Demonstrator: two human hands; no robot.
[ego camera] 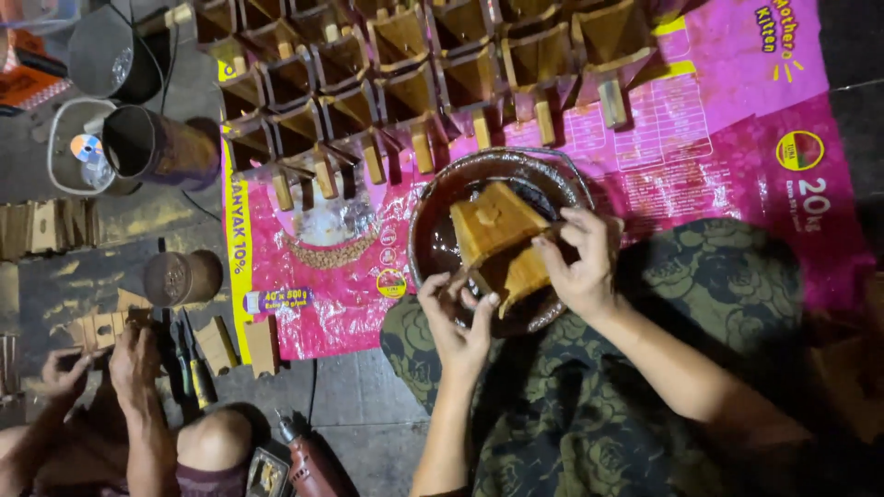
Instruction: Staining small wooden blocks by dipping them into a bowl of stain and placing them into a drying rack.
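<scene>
Person is sitting on the floor, both forearms reaching forward from the bottom of the view toward a dark round bowl (440, 198) of brown liquid sitting on a pink plastic sack (737, 110) spread on the ground. Left hand (458, 317) is coming up from below, wrist bent back, fingers curled and gripping the lower left edge of a wooden pyramid-shaped piece (497, 241). Right hand (582, 260) is angling in from the right with the forearm running diagonally down to the right, fingers wrapping over the piece's right side, thumb pointing down; both hands are closed on it, neither spread wide. The wooden piece is sitting over the bowl, tilted, its squared top with a small knob facing the camera, lower part wet and darker. Beyond the bowl, rows of stained wooden pieces (405, 74) are lying on the sack, tightly packed. Person's lap is covered by dark floral fabric (571, 405). At lower left another person's hands (101, 364) are working over small unstained wood parts (216, 345); whether they are gripping anything cannot be told. Dark metal cans (161, 147) are lying at upper left, a smaller round tin (180, 278) beside the sack's edge, and a reddish power drill (308, 465) is lying near the bottom.
</scene>
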